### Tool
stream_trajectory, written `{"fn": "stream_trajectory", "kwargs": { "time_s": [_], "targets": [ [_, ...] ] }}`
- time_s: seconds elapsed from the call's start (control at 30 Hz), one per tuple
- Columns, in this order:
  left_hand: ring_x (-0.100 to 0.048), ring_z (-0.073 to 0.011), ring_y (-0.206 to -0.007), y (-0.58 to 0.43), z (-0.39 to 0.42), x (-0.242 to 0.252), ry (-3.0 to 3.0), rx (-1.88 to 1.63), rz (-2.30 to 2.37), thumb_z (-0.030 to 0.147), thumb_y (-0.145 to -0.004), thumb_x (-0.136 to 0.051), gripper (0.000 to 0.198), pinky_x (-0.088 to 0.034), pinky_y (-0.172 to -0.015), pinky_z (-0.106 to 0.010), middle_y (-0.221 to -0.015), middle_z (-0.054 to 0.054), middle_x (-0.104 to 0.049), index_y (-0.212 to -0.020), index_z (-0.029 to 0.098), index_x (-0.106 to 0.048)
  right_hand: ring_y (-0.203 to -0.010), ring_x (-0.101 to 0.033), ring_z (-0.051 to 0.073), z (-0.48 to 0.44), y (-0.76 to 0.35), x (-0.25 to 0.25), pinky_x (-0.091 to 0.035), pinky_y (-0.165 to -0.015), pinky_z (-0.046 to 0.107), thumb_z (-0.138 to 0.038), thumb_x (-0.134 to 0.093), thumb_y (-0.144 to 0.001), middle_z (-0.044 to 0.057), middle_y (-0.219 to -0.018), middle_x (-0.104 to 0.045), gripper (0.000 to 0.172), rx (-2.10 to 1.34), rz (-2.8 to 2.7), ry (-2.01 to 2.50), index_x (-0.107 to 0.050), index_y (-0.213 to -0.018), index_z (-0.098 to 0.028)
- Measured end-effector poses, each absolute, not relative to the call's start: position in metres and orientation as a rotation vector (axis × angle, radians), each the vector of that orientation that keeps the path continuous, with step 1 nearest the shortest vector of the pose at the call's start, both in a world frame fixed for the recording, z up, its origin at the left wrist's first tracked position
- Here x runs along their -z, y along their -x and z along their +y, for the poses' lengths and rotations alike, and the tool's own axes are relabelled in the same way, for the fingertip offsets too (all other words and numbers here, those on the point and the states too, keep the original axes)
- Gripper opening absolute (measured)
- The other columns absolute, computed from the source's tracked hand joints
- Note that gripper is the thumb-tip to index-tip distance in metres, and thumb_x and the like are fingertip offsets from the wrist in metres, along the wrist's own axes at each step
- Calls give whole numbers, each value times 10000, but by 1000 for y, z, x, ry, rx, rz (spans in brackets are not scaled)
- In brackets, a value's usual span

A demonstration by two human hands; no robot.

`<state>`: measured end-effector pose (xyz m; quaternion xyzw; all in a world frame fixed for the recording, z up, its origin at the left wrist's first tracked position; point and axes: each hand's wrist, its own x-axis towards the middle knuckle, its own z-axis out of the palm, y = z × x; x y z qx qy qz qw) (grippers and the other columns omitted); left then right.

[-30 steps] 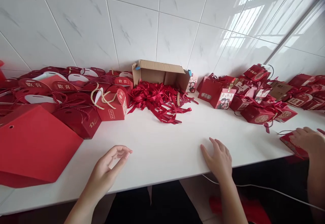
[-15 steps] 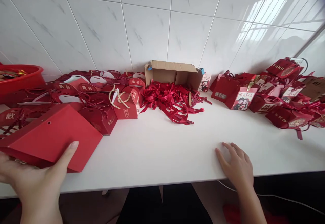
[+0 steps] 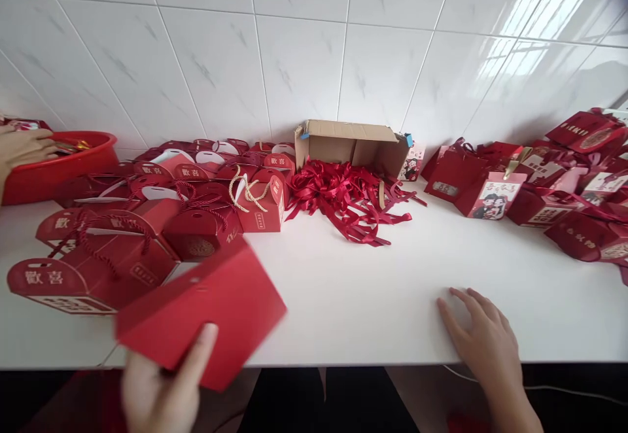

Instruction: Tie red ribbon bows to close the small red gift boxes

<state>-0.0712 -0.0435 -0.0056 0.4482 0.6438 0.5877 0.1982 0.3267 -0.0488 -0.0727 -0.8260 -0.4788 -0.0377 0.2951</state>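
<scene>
My left hand grips a plain red gift box, thumb laid across its face and the other fingers hidden behind it. The box is tilted over the table's front edge, slightly blurred, with a small hole near its upper fold. To its left stands a dark red box with a rope handle. My right hand rests on the white table near the front edge, fingers apart, holding nothing. Beyond both hands lies a heap of red ribbons.
A cardboard box stands on its side against the tiled wall. Several finished-looking red boxes are piled at the right, one bearing a picture tag. At far left, another person's hand reaches over a red basin.
My left hand has carried the red box rightward and down, towards the middle front. The view has turned a little left, and another person's hand now shows at the basin.
</scene>
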Motion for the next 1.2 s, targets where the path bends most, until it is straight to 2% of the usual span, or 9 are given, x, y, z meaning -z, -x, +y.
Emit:
{"fn": "stream_trajectory", "kwargs": {
  "time_s": [0.13, 0.3, 0.43, 0.57, 0.83, 0.93, 1.03, 1.1, 1.2],
  "targets": [
    [-647, -276, -914, 11, -51, -5, -1341, -1553, 1567, 446, -759, -705, 436, -576, -787, -380, -996, -58, -642, -1092, 233, -521, -1200, -549, 368, -52, -296, 60, -372, -1042, 602, -536, -565, -820, 147, -1247, -617, 500, -237, -1242, 1784, -586, -1197, -209],
    [-649, -249, -837, -16, -47, -11, -1359, -1398, 1297, 450, -757, -697, 345, -574, -741, -347, -918, -47, -656, -989, 232, -562, -1297, -485, 284, -53, -247, 29, -398, -1063, 514, -374, -573, -910, 119, -1387, -511, 628, -692, -1297, 1060, -269, -1457, -318],
    [-646, -261, -890, -20, -46, -17, -1458, -1357, 1212, 410, -761, -701, 352, -560, -798, -362, -957, -58, -649, -1033, 235, -561, -1255, -500, 274, -44, -223, 3, -334, -1105, 509, -361, -667, -859, 94, -1317, -553, 718, -759, -1350, 837, -276, -1461, -329],
    [-637, -270, -1009, -23, -45, -30, -1434, -1508, 1177, 420, -757, -711, 646, -568, -809, -343, -1129, -56, -622, -1313, 304, -402, -1012, -577, 186, -37, -210, -14, -426, -1011, 411, -236, -662, -872, 28, -1047, -605, 660, -784, -1335, 807, -329, -1430, -355],
    [-670, -234, -769, -26, -44, -42, -1344, -1576, 1236, 440, -800, -682, 744, -588, -683, -331, -818, -8, -678, -1420, 267, -308, -974, -561, 189, -43, -207, -7, -440, -972, 395, -245, -616, -901, 30, -1002, -571, 514, -751, -1425, 806, -438, -1370, -356],
    [-670, -238, -797, -23, -46, -35, -1319, -1581, 1276, 447, -799, -683, 612, -585, -711, -335, -894, -17, -691, -1337, 278, -444, -992, -550, 208, -45, -204, -7, -465, -922, 381, -235, -568, -921, 43, -1004, -564, 473, -700, -1471, 778, -453, -1362, -363],
    [-646, -242, -849, -18, -45, -31, -1372, -1588, 1267, 429, -789, -695, 244, -555, -709, -316, -984, -21, -677, -965, 265, -657, -920, -542, 204, -47, -202, -11, -485, -832, 359, -226, -534, -932, 52, -971, -546, 363, -706, -1501, 751, -523, -1281, -326],
    [-624, -243, -860, -14, -42, -30, -1410, -1595, 1197, 406, -788, -699, 156, -541, -685, -313, -963, -23, -659, -802, 254, -662, -870, -532, 194, -48, -201, -13, -480, -794, 352, -223, -534, -930, 54, -949, -530, 262, -734, -1501, 757, -571, -1182, -285],
    [-601, -231, -829, -12, -40, -30, -1424, -1581, 1093, 376, -800, -695, 105, -530, -626, -298, -890, -22, -636, -804, 274, -672, -865, -516, 188, -49, -200, -14, -461, -792, 354, -222, -533, -931, 49, -941, -497, 178, -763, -1479, 777, -583, -1096, -264]
  ]
}}
